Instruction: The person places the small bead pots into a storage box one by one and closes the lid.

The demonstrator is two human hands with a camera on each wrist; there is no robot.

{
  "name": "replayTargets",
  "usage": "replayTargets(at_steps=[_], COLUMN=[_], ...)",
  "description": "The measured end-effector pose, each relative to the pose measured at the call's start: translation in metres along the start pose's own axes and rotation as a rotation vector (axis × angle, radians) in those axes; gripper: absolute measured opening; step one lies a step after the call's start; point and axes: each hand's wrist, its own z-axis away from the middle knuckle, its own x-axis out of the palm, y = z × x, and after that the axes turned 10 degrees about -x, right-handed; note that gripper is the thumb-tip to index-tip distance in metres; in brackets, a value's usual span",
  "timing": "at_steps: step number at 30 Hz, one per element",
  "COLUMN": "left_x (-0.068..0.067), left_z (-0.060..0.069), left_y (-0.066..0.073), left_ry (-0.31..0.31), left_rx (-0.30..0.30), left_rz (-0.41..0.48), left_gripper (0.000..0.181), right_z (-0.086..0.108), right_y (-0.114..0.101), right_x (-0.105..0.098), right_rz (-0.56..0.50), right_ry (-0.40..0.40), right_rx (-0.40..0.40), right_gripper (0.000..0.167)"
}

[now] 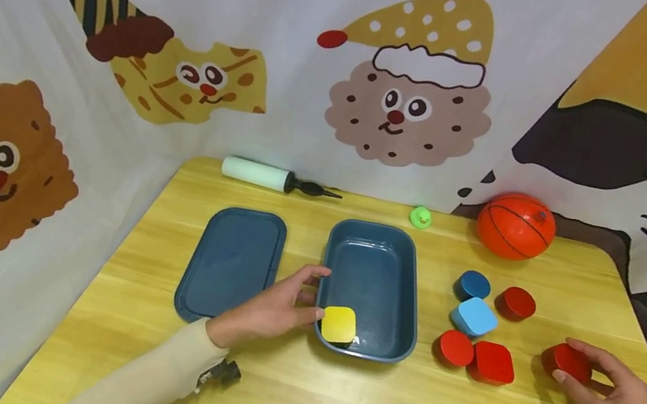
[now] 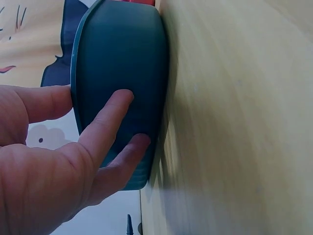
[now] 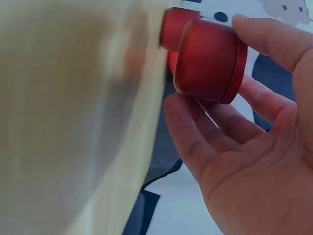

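Note:
At the near left corner of the dark blue tray [image 1: 373, 290], the left hand [image 1: 273, 305] touches the left wall; in the left wrist view thumb and fingertips of the left hand [image 2: 73, 152] rest on the tray's side [image 2: 122, 58]. A yellow piece [image 1: 339, 324] lies inside that corner. The right hand [image 1: 620, 399] holds a red piece [image 1: 568, 363] at the table's right side. In the right wrist view the right hand [image 3: 249, 137] pinches the red piece [image 3: 210, 61] between thumb and fingers, off the tabletop.
Blue [image 1: 473, 286], light blue [image 1: 474, 317] and several red pieces [image 1: 493, 363] stand between tray and right hand. A flat blue lid [image 1: 235, 262] lies left of the tray. Along the back are a pump [image 1: 257, 174], a green duck [image 1: 421, 217] and an orange ball [image 1: 516, 226].

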Motion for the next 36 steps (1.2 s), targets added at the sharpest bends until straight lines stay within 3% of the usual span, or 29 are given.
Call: replayTargets(at_steps=[8, 13, 21, 30, 36], left_x=[-0.003, -0.003, -0.002, 0.000, 0.000], left_z=[0.002, 0.002, 0.003, 0.003, 0.002], left_y=[0.002, 0.004, 0.003, 0.001, 0.003], left_ry=[0.010, 0.006, 0.009, 0.011, 0.012], left_rx=[0.007, 0.000, -0.010, -0.008, -0.011], left_rz=[0.001, 0.003, 0.020, 0.004, -0.003], left_gripper=[0.070, 0.069, 0.070, 0.070, 0.070], right_z=[-0.018, -0.032, -0.060, -0.087, -0.101], right_y=[-0.016, -0.028, -0.069, -0.111, -0.139], right_x=[-0.012, -0.017, -0.019, -0.007, 0.006], right_rz=[0.023, 0.013, -0.069, -0.103, -0.110], right_ry=[0.037, 0.065, 0.055, 0.044, 0.016], right_rx=[-0.063, -0.145, -0.247, -0.414, -0.574], right_gripper=[0.067, 0.062, 0.062, 0.058, 0.059])
